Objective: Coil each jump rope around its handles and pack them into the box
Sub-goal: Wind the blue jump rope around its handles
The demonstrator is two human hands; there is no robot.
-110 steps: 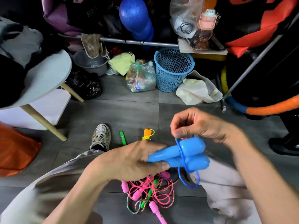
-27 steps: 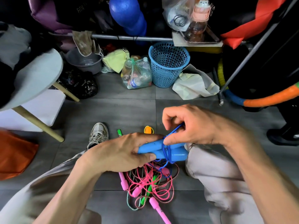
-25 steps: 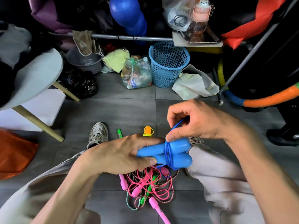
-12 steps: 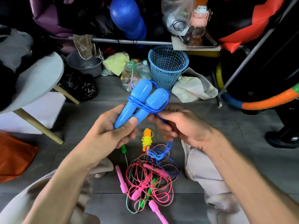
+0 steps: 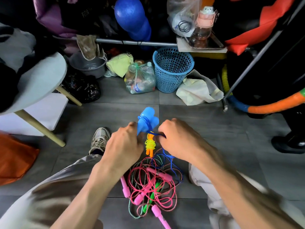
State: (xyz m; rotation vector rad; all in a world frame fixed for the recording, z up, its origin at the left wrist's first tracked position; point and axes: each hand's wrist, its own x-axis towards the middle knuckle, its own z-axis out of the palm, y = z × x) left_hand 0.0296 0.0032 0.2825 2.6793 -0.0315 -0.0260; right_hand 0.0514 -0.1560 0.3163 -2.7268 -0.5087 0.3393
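Handles (image 5: 147,121) of the blue rope sit above the floor, clasped by the left hand (image 5: 125,146); the right hand (image 5: 176,139) pinches its cord (image 5: 166,156). Slack trailing into the tangled pile (image 5: 153,185) could snag, loosening the coil.

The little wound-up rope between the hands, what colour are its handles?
Orange handles with yellow cord wrapped round them, seen in the head view.
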